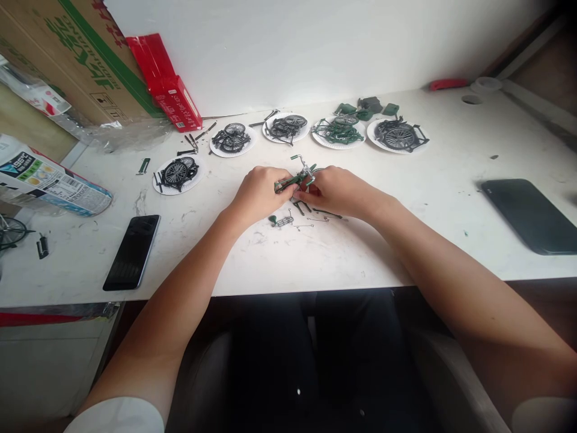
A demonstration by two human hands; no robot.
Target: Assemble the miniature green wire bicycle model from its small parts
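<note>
1. Smartphone flat on the worktop.
2. Left hand pinching a green miniature bicycle, which is between both hands.
3. Small loose parts nearer the worktop's front edge.
4. Right hand grasping the bicycle's right side.

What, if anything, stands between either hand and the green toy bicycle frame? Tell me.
Nothing visible does: the left hand and right hand both have fingers on the green toy bicycle frame. Small loose parts lie nearer the person, out of the way.
</note>
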